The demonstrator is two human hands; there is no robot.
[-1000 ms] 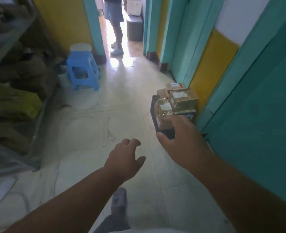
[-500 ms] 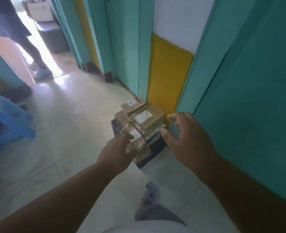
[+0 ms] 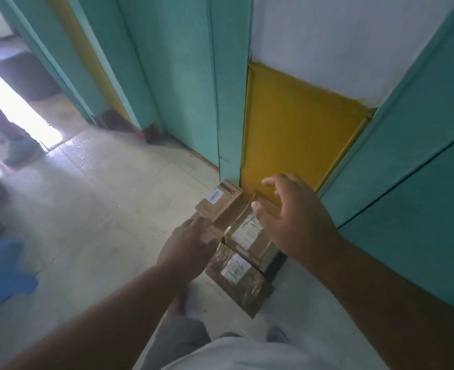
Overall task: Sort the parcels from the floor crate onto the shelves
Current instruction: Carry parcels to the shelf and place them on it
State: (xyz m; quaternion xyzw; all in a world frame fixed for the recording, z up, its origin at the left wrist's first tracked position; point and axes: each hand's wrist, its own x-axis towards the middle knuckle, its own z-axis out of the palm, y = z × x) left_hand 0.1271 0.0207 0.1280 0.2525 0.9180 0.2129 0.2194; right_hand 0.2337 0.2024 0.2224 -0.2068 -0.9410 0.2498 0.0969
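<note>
Several brown cardboard parcels with white labels are piled in a dark floor crate against the wall. The top taped parcel sits in the middle, a nearer parcel lies at the front, and a far parcel is at the back. My left hand hovers with relaxed fingers at the pile's left side. My right hand is spread above the top parcel's right edge, holding nothing. Most of the crate is hidden by parcels.
A teal and yellow wall rises right behind the crate. A blue stool stands at the left. Another person's leg and shoe are at the bright doorway, far left. My own feet are just below the crate.
I have come closer and now look down on the crate. Both hands have reached forward to either side of the top parcel; the left hand moved off the front parcel.
</note>
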